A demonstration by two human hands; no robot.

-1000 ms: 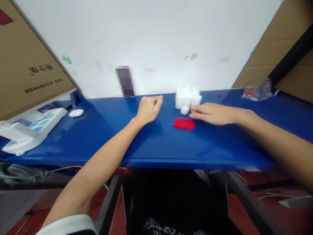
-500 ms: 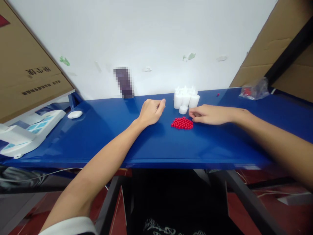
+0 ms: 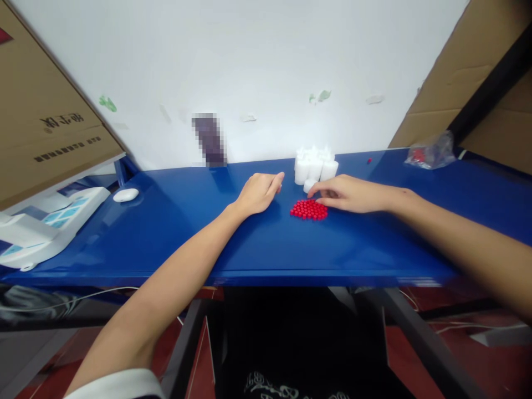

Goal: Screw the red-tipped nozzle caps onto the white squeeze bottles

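Note:
Many small red bead-like pieces lie in a flat patch on the blue table. Over the patch's right edge is my right hand, thumb and index finger parted, with nothing visible between them. Just behind its fingertips sits a small white cap-like piece, partly covered by the hand. White bottle-like containers stand grouped behind, with pointed white pieces at their tops. To the left of the beads, my left hand is closed, its thumb along the curled fingers. A sliver of something white shows by its fingertips, too small to name.
A single red piece and a clear plastic bag with red contents lie at the right. On the left are a white oval object, a white device with blue panels and a cardboard box. A white wall stands behind.
My right hand has moved left over the edge of the red beads, and its thumb and index finger have spread. The left hand has shifted slightly, staying closed.

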